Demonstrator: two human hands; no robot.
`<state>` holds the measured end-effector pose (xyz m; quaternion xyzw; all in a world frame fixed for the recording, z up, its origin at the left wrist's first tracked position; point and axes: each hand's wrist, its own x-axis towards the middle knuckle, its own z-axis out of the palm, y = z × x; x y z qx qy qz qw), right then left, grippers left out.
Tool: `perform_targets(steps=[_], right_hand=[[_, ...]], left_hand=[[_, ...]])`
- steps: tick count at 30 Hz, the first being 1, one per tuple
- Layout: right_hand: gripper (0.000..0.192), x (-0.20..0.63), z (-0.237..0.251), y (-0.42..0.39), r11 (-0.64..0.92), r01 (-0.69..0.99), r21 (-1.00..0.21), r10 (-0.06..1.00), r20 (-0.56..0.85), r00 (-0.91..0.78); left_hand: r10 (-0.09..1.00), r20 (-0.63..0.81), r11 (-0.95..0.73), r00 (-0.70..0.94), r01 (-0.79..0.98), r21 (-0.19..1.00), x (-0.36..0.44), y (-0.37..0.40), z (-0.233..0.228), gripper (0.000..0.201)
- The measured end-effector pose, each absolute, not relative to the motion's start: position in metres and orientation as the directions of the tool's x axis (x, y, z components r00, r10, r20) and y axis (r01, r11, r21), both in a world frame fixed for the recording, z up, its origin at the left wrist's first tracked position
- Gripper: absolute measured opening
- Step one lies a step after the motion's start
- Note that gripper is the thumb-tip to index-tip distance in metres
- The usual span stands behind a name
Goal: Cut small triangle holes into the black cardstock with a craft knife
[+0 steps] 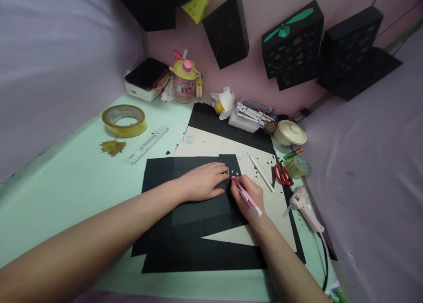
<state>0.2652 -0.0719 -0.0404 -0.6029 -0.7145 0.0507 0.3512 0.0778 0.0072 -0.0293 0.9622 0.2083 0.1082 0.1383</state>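
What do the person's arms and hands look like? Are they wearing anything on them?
Both arms are bare all the way down, with no sleeves showing. The left hand and the right hand wear no gloves, and no rings, watch or bracelets can be seen. The fingernails look short and unpainted.

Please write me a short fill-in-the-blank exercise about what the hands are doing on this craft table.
1. The left hand presses flat on the ____ paper.
2. The right hand holds a ____ craft knife.
3. The red scissors lie on the person's ____ side.

Missing words: black; pink; right
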Motion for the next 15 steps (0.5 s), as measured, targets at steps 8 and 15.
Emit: perform_targets(steps=[8, 15], right_hand=[[0.015, 0.2677, -0.0408, -0.0732, 0.308, 0.844, -0.440, 0.876, 0.478, -0.070], [0.017, 0.2688, -0.0418, -0.0743, 0.310, 0.848, -0.430, 0.870, 0.489, -0.070]], left_hand=[[0.436, 0.158, -0.871, 0.886, 0.372, 0.320, 0.0789, 0.0075, -0.0294, 0.049], [0.441, 0.141, -0.862, 0.886, 0.375, 0.341, 0.0782, 0.0070, -0.0308, 0.049]])
